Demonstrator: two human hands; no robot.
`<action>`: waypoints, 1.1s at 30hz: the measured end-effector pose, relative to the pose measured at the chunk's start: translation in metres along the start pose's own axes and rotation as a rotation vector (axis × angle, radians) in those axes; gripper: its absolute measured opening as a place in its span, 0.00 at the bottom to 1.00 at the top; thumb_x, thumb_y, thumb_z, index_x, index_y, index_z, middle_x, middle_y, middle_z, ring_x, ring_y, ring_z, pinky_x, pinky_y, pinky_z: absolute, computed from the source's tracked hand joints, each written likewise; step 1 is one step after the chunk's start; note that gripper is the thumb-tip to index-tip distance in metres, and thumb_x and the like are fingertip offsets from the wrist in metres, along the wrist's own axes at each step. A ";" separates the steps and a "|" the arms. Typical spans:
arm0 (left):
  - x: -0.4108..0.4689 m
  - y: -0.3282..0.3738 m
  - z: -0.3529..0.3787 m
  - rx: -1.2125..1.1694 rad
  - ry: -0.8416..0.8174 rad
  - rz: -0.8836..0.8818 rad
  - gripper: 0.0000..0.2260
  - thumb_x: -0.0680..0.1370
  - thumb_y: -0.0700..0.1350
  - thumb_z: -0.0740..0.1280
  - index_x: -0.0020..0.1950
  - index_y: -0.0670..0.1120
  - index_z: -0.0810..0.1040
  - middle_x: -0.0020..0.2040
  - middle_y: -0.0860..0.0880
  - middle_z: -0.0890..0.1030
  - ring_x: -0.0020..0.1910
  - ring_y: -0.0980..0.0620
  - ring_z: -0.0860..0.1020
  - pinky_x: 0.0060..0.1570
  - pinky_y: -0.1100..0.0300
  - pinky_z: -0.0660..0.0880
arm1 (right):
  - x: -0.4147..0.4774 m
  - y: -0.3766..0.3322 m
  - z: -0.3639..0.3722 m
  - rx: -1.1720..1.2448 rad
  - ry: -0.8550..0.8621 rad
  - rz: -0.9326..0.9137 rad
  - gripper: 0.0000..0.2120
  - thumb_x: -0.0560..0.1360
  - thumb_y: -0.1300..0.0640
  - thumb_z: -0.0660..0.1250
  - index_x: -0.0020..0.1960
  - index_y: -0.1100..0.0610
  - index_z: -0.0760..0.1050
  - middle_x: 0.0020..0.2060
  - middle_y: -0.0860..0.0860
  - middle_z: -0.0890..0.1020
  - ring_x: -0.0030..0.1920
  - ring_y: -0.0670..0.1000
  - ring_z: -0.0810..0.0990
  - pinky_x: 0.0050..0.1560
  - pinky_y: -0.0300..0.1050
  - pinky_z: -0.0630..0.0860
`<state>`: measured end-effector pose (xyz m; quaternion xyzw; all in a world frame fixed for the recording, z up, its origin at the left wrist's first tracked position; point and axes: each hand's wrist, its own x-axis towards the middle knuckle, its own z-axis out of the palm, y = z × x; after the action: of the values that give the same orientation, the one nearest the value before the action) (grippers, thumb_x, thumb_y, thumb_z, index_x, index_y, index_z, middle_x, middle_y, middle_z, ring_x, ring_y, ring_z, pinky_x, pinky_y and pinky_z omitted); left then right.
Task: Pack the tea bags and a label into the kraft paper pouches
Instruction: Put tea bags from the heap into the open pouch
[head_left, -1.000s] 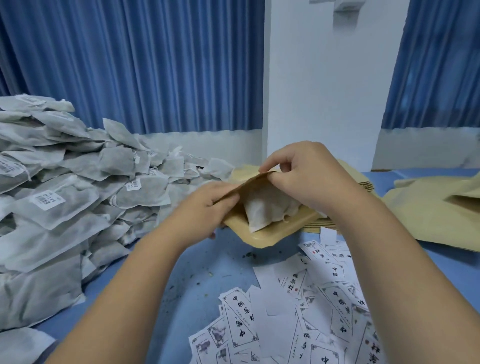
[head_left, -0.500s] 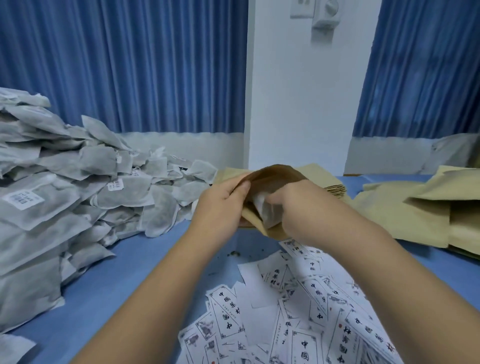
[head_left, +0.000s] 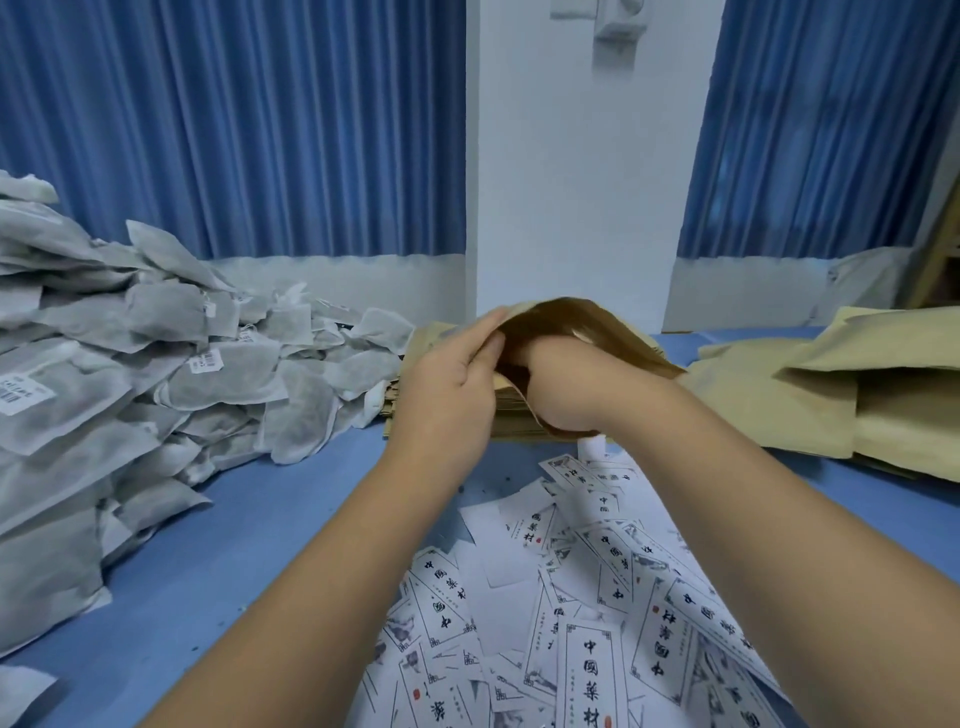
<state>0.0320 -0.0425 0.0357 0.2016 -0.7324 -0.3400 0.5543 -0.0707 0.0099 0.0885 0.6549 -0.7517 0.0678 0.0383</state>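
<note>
The blue table (head_left: 249, 525) takes up most of the room in front of the person, and everything else sits around the kraft pouch (head_left: 587, 325) held up over its far middle. Left of that pouch, a big grey heap of tea bags (head_left: 156, 374) slopes down toward it. Right of it lies a loose pile of filled pouches (head_left: 841, 400), and directly under it a flat stack of empty pouches (head_left: 415, 379). Nearer the person than the pouch, printed labels (head_left: 571, 613) are scattered across the table. The left hand (head_left: 447, 395) pinches the pouch's upper lip, pulling the mouth wide. The right hand (head_left: 566, 384) is pushed inside up to the knuckles; its fingers are hidden, so I cannot tell what they grip.
</note>
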 end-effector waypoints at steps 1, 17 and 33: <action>0.001 -0.002 -0.002 0.005 0.027 -0.007 0.13 0.81 0.42 0.62 0.63 0.52 0.80 0.52 0.63 0.79 0.56 0.64 0.76 0.55 0.77 0.65 | -0.005 0.002 0.004 0.063 0.067 -0.014 0.21 0.77 0.65 0.57 0.67 0.53 0.72 0.59 0.53 0.78 0.57 0.56 0.76 0.60 0.48 0.72; -0.006 -0.016 -0.007 0.116 -0.053 -0.087 0.13 0.82 0.43 0.62 0.66 0.48 0.78 0.58 0.62 0.76 0.52 0.77 0.71 0.52 0.84 0.62 | -0.070 -0.006 0.125 0.068 0.142 0.051 0.23 0.75 0.35 0.57 0.48 0.55 0.75 0.50 0.50 0.74 0.56 0.52 0.69 0.57 0.47 0.67; -0.008 -0.021 -0.003 0.178 -0.091 -0.213 0.16 0.81 0.50 0.62 0.69 0.53 0.75 0.66 0.57 0.76 0.65 0.60 0.71 0.63 0.67 0.65 | -0.065 -0.005 0.133 0.335 0.142 0.189 0.10 0.73 0.48 0.66 0.49 0.53 0.76 0.52 0.46 0.73 0.56 0.49 0.70 0.57 0.45 0.67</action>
<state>0.0359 -0.0525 0.0163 0.3109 -0.7584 -0.3396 0.4614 -0.0527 0.0525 -0.0520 0.5724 -0.7833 0.2410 -0.0248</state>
